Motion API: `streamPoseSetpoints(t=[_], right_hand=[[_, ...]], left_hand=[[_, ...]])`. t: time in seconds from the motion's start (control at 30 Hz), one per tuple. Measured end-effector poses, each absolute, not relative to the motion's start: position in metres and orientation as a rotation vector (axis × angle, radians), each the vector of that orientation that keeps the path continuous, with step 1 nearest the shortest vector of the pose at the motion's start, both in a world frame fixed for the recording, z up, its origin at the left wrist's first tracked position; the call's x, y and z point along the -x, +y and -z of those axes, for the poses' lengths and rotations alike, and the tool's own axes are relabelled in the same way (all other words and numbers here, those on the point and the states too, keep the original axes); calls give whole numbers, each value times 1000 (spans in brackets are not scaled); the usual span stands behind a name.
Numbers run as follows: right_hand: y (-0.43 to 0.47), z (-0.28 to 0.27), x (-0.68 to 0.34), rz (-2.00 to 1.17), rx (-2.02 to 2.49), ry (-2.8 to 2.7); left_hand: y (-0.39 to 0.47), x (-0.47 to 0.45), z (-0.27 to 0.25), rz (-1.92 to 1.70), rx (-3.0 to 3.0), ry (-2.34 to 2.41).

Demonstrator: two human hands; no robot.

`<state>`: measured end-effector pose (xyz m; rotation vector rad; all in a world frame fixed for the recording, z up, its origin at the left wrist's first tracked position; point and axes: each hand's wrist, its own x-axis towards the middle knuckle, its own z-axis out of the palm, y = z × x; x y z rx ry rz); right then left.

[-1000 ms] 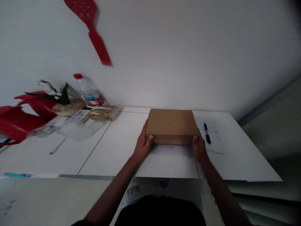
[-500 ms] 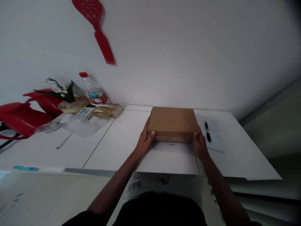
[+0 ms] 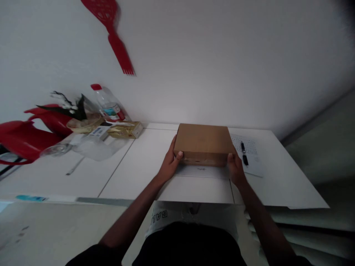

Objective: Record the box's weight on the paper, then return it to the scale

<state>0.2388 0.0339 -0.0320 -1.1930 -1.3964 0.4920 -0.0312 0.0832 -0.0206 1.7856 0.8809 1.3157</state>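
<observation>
A brown cardboard box (image 3: 204, 139) is gripped at both sides near the middle of the white table. My left hand (image 3: 170, 162) is closed on its left side, thumb on the near left corner. On the opposite side my right hand (image 3: 236, 168) holds the box, its thumb against the near right corner. The other fingers are mostly hidden along the sides. Under the box's front edge shows a white sheet (image 3: 202, 171) with some lettering. I cannot tell whether the box rests on it or is slightly raised.
Right of the box lies a written paper (image 3: 253, 162) with a black pen (image 3: 244, 153) on it. To the left are a gold packet (image 3: 124, 130), a plastic bottle (image 3: 111, 107), clear plastic wrap (image 3: 97, 147) and a red watering can (image 3: 24, 138). A red fly swatter (image 3: 118, 44) hangs on the wall.
Almost nothing differs. The view has shifted slightly, and both hands keep the same hold on the box.
</observation>
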Motion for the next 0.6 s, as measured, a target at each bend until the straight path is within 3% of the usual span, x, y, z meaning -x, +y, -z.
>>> streamPoseSetpoints(t=[0.6], right_hand=[[39, -5, -221, -500, 1097, -1551]], left_hand=[[78, 57, 3, -1417, -1783, 952]])
